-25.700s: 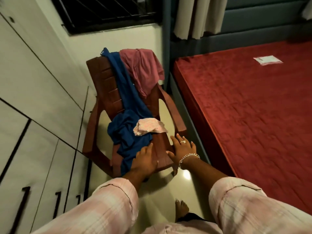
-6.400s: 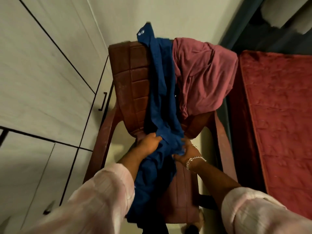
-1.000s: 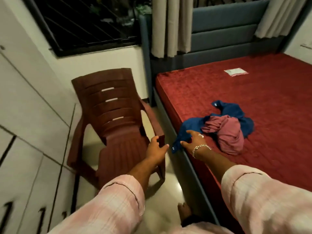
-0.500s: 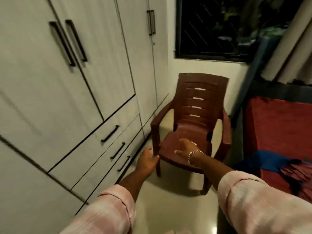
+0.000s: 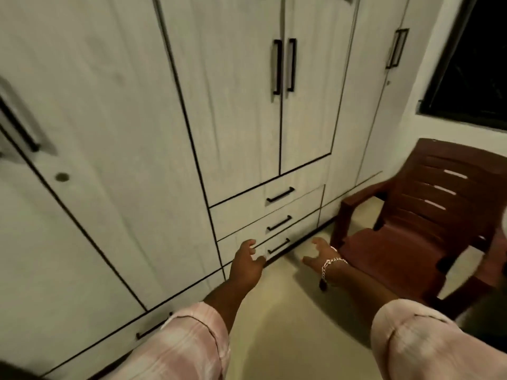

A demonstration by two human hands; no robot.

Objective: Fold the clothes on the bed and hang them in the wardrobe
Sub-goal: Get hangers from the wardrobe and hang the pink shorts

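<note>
View has swung left since half a second ago: the wardrobe [image 5: 233, 111] now fills most of the picture, the chair [image 5: 428, 231] has slid to the right edge, and the bed with the blue and maroon clothes has dropped out of view. Both hands have come off the chair and hang free in front.

Left hand [image 5: 245, 266]: held out low toward the wardrobe's bottom drawers, fingers loosely curled, nothing in it. Not touching the drawer front as far as I can tell; some motion blur there.

Right hand [image 5: 321, 259]: also held out, fingers loosely spread and slightly bent, nothing in it. Chain bracelet [image 5: 330, 266] on the wrist. It sits just beside the near left corner of the chair seat, apart from it.

Both forearms come out of pale pink checked sleeves [image 5: 189, 344].

Wardrobe: pale wood-grain doors, all closed, black bar handles. A pair of door handles [image 5: 284, 65] far centre, another handle far right, one blurred at the left edge. Three stacked drawers [image 5: 274, 215] below the centre doors, each closed with a black pull.

Chair: dark red plastic, slatted back, seat bare, standing on the cream floor [image 5: 288, 311] right of the drawers. Dark window [image 5: 472, 64] above it, far right.

Clothes: not visible in this view.
</note>
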